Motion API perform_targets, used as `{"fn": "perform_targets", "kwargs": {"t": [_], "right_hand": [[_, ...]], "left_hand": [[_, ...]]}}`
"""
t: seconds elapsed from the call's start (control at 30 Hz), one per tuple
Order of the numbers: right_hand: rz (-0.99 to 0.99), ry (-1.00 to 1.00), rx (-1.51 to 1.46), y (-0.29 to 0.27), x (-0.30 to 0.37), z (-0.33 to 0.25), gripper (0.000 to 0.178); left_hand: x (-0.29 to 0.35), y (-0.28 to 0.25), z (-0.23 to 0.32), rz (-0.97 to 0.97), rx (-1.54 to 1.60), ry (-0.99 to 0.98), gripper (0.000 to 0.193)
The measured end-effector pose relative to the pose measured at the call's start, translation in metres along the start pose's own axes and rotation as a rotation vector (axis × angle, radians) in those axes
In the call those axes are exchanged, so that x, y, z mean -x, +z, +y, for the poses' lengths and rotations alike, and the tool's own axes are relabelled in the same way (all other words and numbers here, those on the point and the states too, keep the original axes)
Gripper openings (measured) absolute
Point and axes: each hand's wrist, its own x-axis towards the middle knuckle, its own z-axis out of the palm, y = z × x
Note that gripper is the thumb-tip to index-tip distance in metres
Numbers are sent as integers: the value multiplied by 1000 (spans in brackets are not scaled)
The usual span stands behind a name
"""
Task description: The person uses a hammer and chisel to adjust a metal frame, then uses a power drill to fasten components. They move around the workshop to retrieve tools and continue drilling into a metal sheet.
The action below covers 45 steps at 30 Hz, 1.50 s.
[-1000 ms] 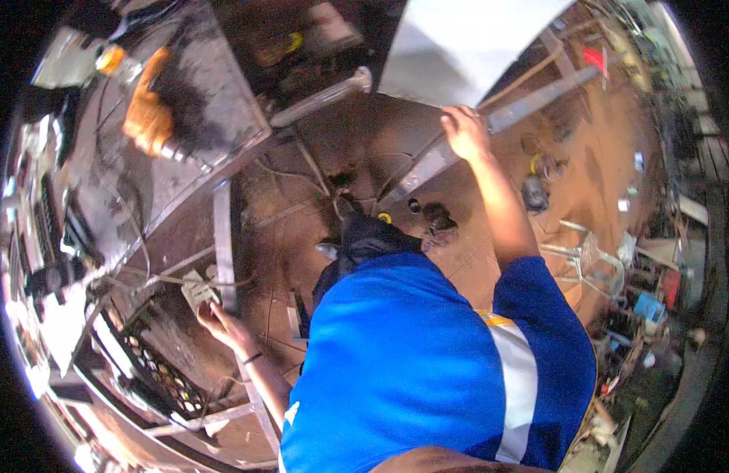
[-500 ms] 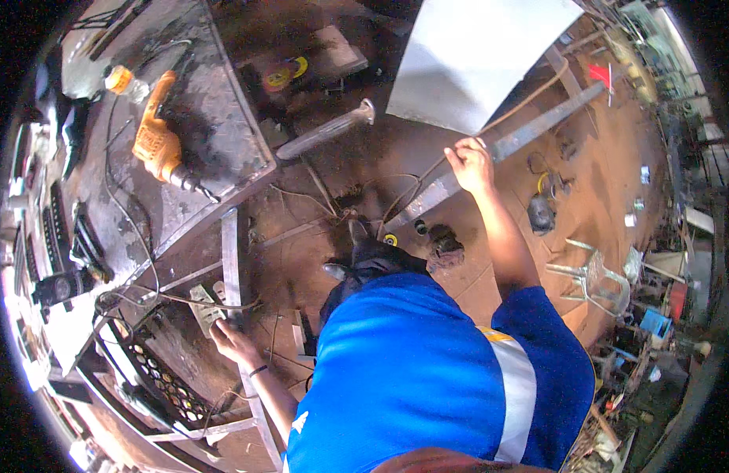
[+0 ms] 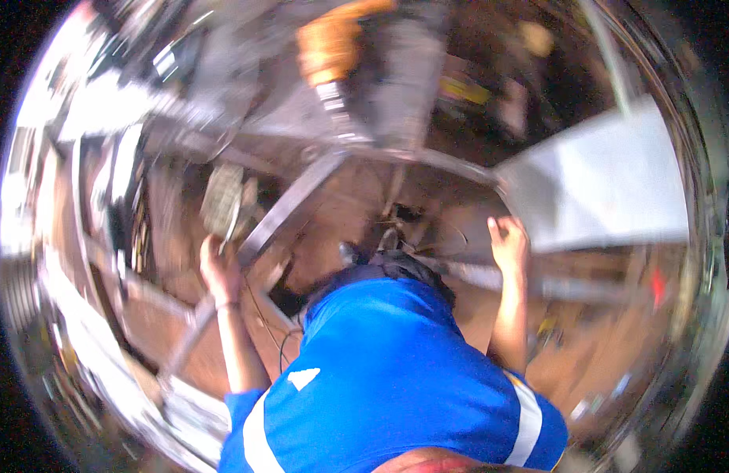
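My left hand (image 3: 220, 270) is raised at the left with its fingers curled. A thin pale strip (image 3: 235, 221) rises from its fingertips, too smeared to name. Just beyond it is a pale flat plate (image 3: 221, 197), and I cannot tell whether the hand touches it. On the right, my right hand (image 3: 509, 243) is held up with thumb and forefinger apart and the other fingers half bent. Nothing shows in it. It is nearest to the large white sheet (image 3: 617, 185). An orange power drill (image 3: 330, 49) lies on the metal-topped table (image 3: 408, 102) ahead.
A metal bar (image 3: 293, 201) slants from the table's near edge down past my left hand. Another long metal bar (image 3: 553, 285) lies low behind my right forearm. A thin cable (image 3: 262, 315) hangs beside my left forearm. Motion blurs the metal clutter at far left.
My view has swung left, so the table and drill appear farther right. My left hand is higher in the picture; my right hand is lower and away from the dark cable beside it before.
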Motion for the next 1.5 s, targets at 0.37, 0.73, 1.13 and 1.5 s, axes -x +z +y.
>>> {"fn": "perform_targets", "kwargs": {"t": [0.37, 0.73, 1.13, 1.5], "right_hand": [[-1119, -639, -7, 78, -38, -195, 44], [-804, -739, -435, 66, -12, -377, 29], [-1299, -1211, -552, 167, 107, -506, 33], [-1139, -1550, -551, 186, 193, -568, 33]], "left_hand": [[205, -68, -75, 543, 429, -569, 16], [428, -34, -243, -41, 580, -1546, 16], [551, 79, -129, 851, 652, -1515, 27], [583, 153, -72, 786, 1208, -1772, 27]]}}
